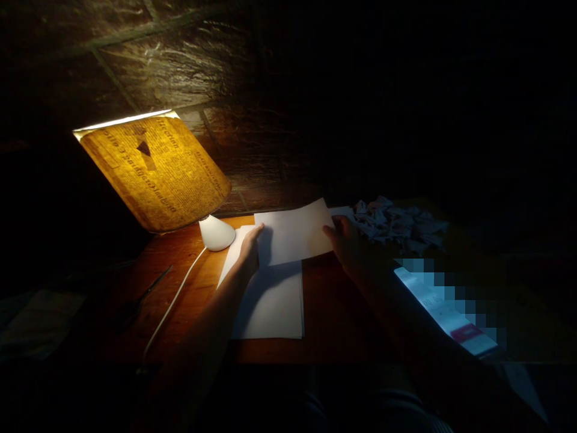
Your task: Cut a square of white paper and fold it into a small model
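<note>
A white sheet of paper (295, 234) is held up between my two hands, above the table. My left hand (249, 248) grips its left edge, with the thumb on the near face. At the right edge, my right hand (345, 240) pinches the sheet between thumb and fingers; much of this hand lies in shadow. Below the held sheet rests a stack of white paper (274, 307), partly covered by my left forearm. More white paper (341, 211) shows behind my right hand.
A lit lamp (157, 174) with a printed shade stands at the left, its white cord (174, 294) running toward the front edge. Scissors (146, 293) lie nearby on the wooden table (184, 252). Crumpled papers (401, 222) sit at the back right, a lit phone (442, 313) in front.
</note>
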Tool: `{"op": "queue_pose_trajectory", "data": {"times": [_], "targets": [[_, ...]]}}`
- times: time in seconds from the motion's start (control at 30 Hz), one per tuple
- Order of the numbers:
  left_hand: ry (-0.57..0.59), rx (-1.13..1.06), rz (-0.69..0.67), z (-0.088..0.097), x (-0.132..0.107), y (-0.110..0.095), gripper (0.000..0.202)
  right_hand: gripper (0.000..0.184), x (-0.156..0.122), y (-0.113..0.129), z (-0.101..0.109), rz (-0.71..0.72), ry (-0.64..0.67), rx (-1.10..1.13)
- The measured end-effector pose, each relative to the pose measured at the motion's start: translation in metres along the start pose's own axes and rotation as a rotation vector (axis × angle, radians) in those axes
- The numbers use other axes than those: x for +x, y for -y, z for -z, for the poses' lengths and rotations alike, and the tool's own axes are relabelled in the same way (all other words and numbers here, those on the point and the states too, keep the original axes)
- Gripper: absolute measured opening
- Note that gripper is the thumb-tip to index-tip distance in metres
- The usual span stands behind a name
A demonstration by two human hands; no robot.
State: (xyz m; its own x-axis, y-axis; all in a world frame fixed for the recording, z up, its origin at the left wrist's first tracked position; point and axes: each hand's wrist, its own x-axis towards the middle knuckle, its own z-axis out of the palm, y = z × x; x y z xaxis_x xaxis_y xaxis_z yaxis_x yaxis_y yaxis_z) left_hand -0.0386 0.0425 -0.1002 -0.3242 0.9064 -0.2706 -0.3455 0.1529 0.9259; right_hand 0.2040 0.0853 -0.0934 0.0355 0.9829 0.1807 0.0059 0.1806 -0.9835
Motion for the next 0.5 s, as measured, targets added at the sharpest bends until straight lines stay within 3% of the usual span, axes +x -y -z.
{"op": "queue_pose_trajectory", "data": {"times": [0.1,0.23,0.5], "targets": [[0.07,0.001,0.091,-0.01,-0.011,-0.005,0.052,0.026,-0.002,0.001,0.0,0.054,0.023,0.026],[0.159,0.012,0.043,-0.017,-0.017,-0.005,0.049,0.025,-0.003,0.001,-0.002,0.086,0.118,0.049],[0.267,0.038,-0.035,-0.018,-0.017,-0.001,0.066,0.023,-0.013,0.001,-0.007,0.199,0.363,0.113]]}}
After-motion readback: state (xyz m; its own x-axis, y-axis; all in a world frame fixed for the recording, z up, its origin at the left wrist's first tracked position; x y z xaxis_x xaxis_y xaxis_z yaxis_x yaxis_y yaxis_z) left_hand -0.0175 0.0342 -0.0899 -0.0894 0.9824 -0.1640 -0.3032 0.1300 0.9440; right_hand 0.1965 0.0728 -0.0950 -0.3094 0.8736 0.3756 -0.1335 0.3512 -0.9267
